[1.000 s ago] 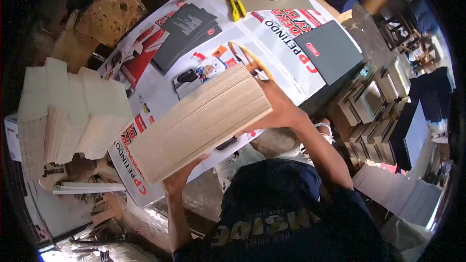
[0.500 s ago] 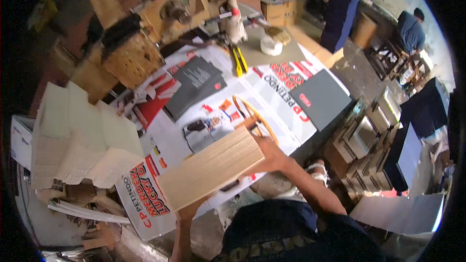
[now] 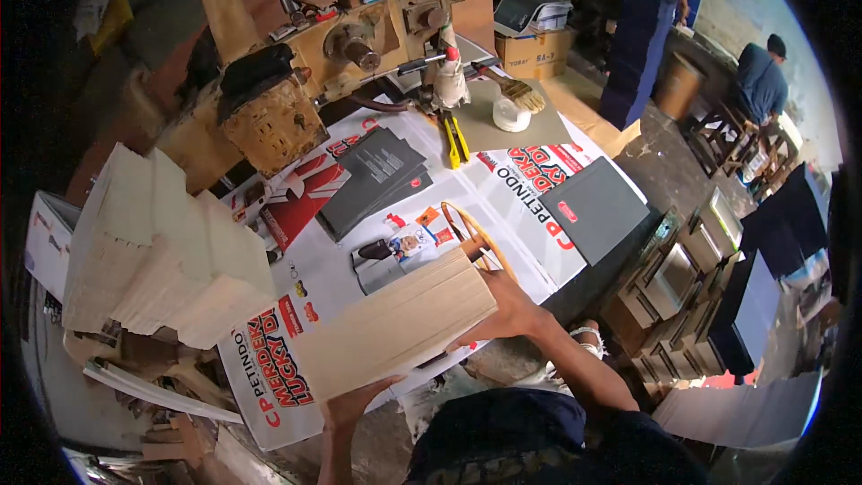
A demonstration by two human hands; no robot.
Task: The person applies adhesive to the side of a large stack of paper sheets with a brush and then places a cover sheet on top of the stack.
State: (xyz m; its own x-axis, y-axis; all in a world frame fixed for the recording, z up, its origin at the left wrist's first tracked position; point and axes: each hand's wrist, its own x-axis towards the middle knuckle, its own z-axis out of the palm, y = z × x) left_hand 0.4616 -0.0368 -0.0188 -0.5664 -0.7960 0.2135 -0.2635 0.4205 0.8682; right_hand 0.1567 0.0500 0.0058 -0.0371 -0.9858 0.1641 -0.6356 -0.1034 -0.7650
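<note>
Both my hands hold a thick block of cream-coloured paper (image 3: pixel 395 328), like an unbound book block, slanting over the near part of the table. My left hand (image 3: pixel 352 400) grips its near left end from below, fingers partly hidden underneath. At the far right end, my right hand (image 3: pixel 507 310) is wrapped around the edge, and its fingertips are out of sight. Beyond the block lie several fanned dark grey covers (image 3: pixel 373 180). Another dark grey cover (image 3: pixel 594 208) lies to the right on the printed sheet (image 3: pixel 449 184) spread over the table.
Tall stacks of cream paper blocks (image 3: pixel 171 251) stand at the left. A worn machine (image 3: pixel 269 126) rises behind the table. At the back are a yellow cutter (image 3: pixel 455 142), a white pot (image 3: pixel 510 115) and a brush (image 3: pixel 523 95). Bound books (image 3: pixel 669 278) are piled right; two people work farther off.
The view has tilted, so the table and surroundings sit slightly lower in the picture. Both hands keep their hold on the paper block, which barely moves relative to the table.
</note>
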